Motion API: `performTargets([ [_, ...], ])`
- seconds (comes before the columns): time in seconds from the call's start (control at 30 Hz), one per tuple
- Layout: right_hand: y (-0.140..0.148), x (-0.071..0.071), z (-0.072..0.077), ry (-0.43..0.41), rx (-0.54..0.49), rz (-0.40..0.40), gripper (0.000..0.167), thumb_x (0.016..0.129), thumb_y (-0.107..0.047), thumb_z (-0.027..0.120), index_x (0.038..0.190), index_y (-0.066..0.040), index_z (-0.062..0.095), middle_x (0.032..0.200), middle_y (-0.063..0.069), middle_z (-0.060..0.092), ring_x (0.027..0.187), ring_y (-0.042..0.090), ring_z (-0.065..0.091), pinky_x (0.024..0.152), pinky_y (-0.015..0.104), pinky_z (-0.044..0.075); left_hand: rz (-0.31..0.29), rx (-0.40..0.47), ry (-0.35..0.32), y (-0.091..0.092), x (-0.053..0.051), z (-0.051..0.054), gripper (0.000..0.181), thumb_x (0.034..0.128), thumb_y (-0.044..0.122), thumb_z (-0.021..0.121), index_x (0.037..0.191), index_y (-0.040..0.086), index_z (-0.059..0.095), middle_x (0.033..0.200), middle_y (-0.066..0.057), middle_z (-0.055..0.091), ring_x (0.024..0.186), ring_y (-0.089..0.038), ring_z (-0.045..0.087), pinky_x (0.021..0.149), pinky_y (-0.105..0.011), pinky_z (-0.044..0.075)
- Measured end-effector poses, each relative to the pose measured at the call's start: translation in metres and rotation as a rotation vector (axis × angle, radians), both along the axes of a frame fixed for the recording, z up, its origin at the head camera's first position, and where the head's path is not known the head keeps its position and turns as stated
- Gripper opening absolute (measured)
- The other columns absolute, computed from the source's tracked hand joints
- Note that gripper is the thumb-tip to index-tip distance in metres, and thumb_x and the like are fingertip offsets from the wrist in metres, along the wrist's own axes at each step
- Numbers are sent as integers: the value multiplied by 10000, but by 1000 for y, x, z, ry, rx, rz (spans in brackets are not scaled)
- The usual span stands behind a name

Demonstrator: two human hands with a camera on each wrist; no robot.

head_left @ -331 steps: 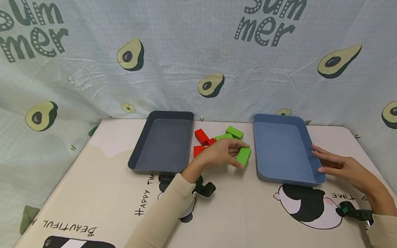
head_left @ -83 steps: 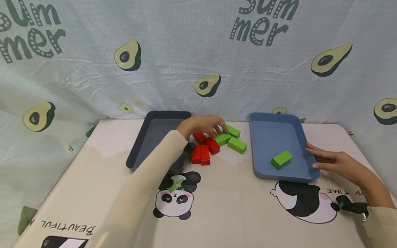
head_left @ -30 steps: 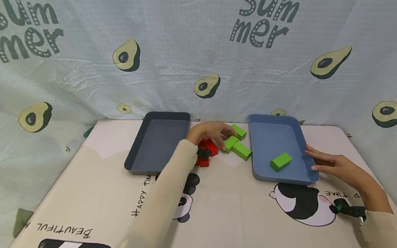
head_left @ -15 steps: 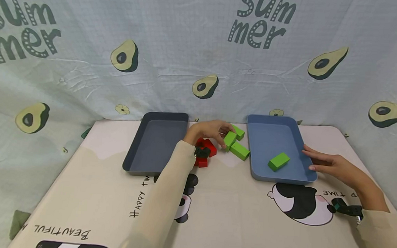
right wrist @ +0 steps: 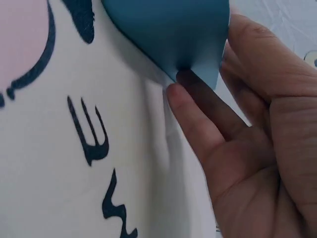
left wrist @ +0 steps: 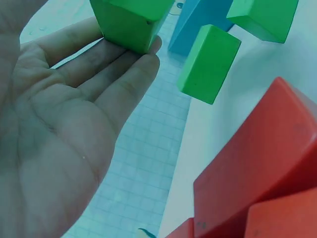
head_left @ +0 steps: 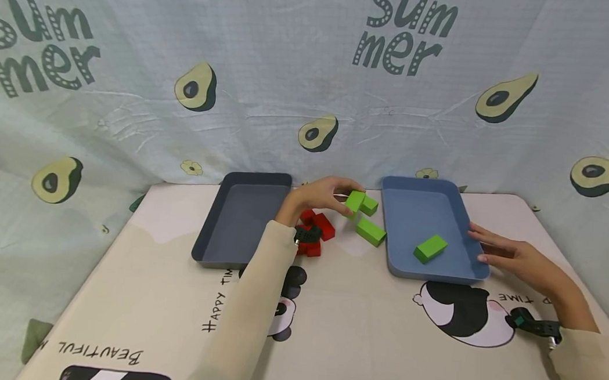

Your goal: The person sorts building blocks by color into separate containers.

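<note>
My left hand (head_left: pixel 321 194) pinches a green block (head_left: pixel 355 202) between thumb and fingers, held a little above the table. In the left wrist view, that green block (left wrist: pixel 131 22) is at the fingertips. Just right of it lie two more green blocks, one behind (head_left: pixel 370 205) and one nearer (head_left: pixel 370 232). A further green block (head_left: pixel 430 248) sits inside the blue tray (head_left: pixel 420 206). My right hand (head_left: pixel 522 258) touches that tray's right side with its fingers fairly straight; in the right wrist view the fingertips meet the blue tray's corner (right wrist: pixel 173 34).
Several red blocks (head_left: pixel 325 227) lie in a cluster below my left wrist, partly hidden by the wrist camera (head_left: pixel 308 234). A dark grey tray (head_left: pixel 247 218) stands left of them. Behind the table hangs a printed cloth (head_left: pixel 269 83).
Over the last second my left hand has gripped a green block and lifted it off the table. A green block held in the earliest frame now lies in the blue tray. My right hand stays put.
</note>
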State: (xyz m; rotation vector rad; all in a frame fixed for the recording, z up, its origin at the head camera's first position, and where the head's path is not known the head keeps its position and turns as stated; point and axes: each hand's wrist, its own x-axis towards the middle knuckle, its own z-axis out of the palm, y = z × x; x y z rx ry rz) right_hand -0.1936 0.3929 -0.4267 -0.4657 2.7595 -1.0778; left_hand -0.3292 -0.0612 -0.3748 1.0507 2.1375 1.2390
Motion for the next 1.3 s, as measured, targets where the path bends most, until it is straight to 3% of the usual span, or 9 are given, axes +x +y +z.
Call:
performTargets([
  [0.13, -2, 0, 2, 24, -38, 25, 687, 983, -261, 700, 1590, -216, 382, 1636, 26, 352, 1169, -212, 424, 895, 49, 435, -2, 8, 19, -1, 4, 2, 607, 871, 27, 753, 1436, -2, 535, 1398, -138, 565, 1302, -228, 533, 1121, -264, 426],
  [0.5, -6, -1, 1, 108, 2, 39, 621, 990, -254, 692, 1550, -139, 450, 1642, 21, 341, 1178, -250, 375, 890, 22, 415, -2, 67, 20, 5, 13, 6, 646, 873, -19, 749, 1467, -37, 494, 1510, -171, 486, 1397, -251, 462, 1141, -227, 385],
  [0.67, -5, -1, 3, 83, 37, 6, 608, 993, -314, 682, 1548, -199, 462, 1636, -24, 345, 1196, -271, 335, 881, -8, 349, 0, 114, 21, 9, 16, 7, 670, 860, -41, 767, 1467, -33, 484, 1519, -213, 458, 1415, -268, 449, 1146, -230, 380],
  [0.83, -1, -1, 2, 38, 9, -14, 618, 989, -315, 688, 1552, -208, 456, 1622, -90, 349, 1168, -260, 384, 856, 3, 370, -7, 150, 22, 12, 19, 9, 619, 848, -58, 772, 1417, -40, 529, 1461, -172, 510, 1377, -248, 482, 1135, -231, 393],
  [1.03, 1, 0, 0, 3, 27, -35, 624, 995, -354, 670, 1562, -250, 432, 1616, -182, 303, 1206, -292, 259, 857, -8, 306, -14, 161, 29, 14, 21, 10, 604, 854, -30, 773, 1412, -29, 542, 1454, -161, 528, 1370, -242, 495, 1136, -235, 395],
  [1.3, 2, -1, 1, -13, 10, -33, 625, 989, -345, 681, 1557, -240, 442, 1615, -171, 312, 1215, -283, 265, 852, -19, 312, 0, 162, 41, 18, 22, 5, 595, 858, -15, 770, 1412, -21, 552, 1457, -152, 540, 1350, -217, 516, 1131, -227, 397],
])
